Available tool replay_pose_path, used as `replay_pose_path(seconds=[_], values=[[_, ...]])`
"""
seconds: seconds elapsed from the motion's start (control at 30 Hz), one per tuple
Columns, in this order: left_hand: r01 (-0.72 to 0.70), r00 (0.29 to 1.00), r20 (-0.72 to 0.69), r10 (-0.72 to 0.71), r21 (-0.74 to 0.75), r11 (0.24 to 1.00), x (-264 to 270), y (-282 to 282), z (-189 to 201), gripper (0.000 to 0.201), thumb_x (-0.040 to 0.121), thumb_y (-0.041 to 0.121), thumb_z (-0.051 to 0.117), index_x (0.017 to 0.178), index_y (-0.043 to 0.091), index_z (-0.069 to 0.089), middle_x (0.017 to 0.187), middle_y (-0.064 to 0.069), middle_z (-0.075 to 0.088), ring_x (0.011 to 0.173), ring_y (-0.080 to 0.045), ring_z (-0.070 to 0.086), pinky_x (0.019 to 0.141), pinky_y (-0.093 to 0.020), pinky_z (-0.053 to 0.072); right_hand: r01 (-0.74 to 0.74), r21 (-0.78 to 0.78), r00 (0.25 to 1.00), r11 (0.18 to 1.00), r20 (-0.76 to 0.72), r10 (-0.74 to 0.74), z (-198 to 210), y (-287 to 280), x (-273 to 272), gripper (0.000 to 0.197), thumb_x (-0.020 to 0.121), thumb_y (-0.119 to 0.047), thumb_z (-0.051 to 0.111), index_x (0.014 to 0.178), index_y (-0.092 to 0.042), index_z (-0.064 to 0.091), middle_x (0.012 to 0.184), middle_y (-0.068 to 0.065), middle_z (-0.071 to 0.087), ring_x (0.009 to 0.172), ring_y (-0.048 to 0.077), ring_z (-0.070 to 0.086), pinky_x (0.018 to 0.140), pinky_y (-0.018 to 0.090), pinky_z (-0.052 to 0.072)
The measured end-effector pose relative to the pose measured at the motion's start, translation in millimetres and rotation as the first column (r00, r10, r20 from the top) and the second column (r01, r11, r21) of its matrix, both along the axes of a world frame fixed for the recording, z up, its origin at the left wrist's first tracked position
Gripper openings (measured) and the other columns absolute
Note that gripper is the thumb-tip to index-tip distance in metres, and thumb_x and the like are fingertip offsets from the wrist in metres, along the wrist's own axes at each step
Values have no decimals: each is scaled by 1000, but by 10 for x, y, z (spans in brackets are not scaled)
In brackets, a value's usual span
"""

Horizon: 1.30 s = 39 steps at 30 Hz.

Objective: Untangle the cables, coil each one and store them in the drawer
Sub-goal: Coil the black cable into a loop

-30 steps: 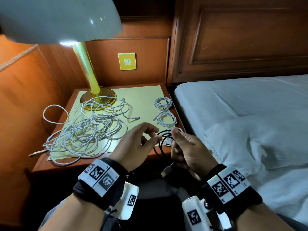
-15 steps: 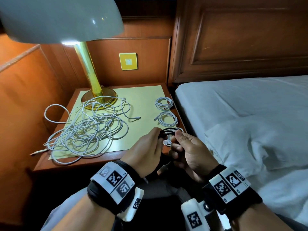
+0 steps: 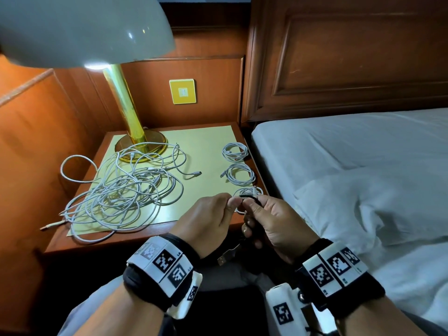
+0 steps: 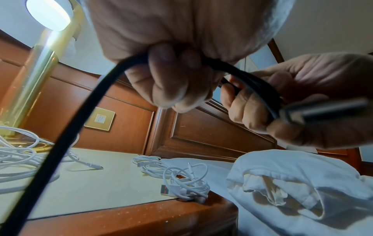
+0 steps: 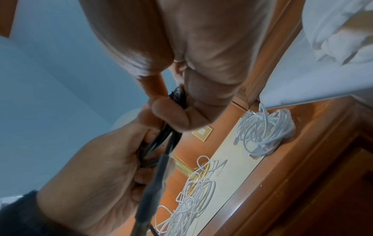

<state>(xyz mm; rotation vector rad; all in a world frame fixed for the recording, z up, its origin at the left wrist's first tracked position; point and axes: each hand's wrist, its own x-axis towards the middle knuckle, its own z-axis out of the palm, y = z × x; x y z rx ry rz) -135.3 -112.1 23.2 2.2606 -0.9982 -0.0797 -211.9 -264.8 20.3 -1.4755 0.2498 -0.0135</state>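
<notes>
Both hands hold a black cable (image 3: 247,196) in front of the nightstand's near right corner. My left hand (image 3: 213,217) has its fingers curled round the cable (image 4: 238,70). My right hand (image 3: 274,221) grips the coiled loops (image 5: 161,140), and a USB plug (image 3: 226,255) dangles below between the wrists. A large tangle of white cables (image 3: 121,190) lies on the left of the nightstand. Three small white coils (image 3: 235,152) (image 3: 240,175) (image 4: 187,183) sit in a row along the right edge. No drawer shows in any view.
A lamp with a brass stem (image 3: 123,105) and a wide shade (image 3: 80,27) stands at the back left of the nightstand (image 3: 135,236). A bed with white sheets (image 3: 351,166) lies close on the right. Wood panelling runs behind and to the left.
My left hand, open a second ago, has moved right and closed on the black cable beside the right hand. Both hands have come together over the coil.
</notes>
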Motion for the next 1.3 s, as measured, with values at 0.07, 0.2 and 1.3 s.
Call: replay_pose_path(seconds=[0.07,0.2,1.3], values=[[2,1000,-27,-2,-1,1000,-7,-8,-4,60,94,59,21,98,17,64,71,3,60,65,-15,55,61,-32,44,-6,-49,1000,999,13,6,-3,1,-2,23,104,-26,50,112,-9,62,60,-4,48,54,11,52,40,24,35],[-2,996,-94,-3,-57,998,-19,-14,-27,43,93,60,25,78,30,52,66,7,54,59,-7,48,59,-24,40,-32,-112,999,993,-10,32,-32,10,-1,32,103,-36,48,108,-5,58,56,-7,43,47,8,42,44,26,33],[-607,636,-768,-70,-555,568,101,32,118,10,97,-5,55,105,-3,60,83,-15,69,80,-28,74,77,-35,62,137,149,986,979,74,-149,-68,145,39,37,106,-30,41,72,-15,42,57,-4,31,48,10,30,41,16,27]])
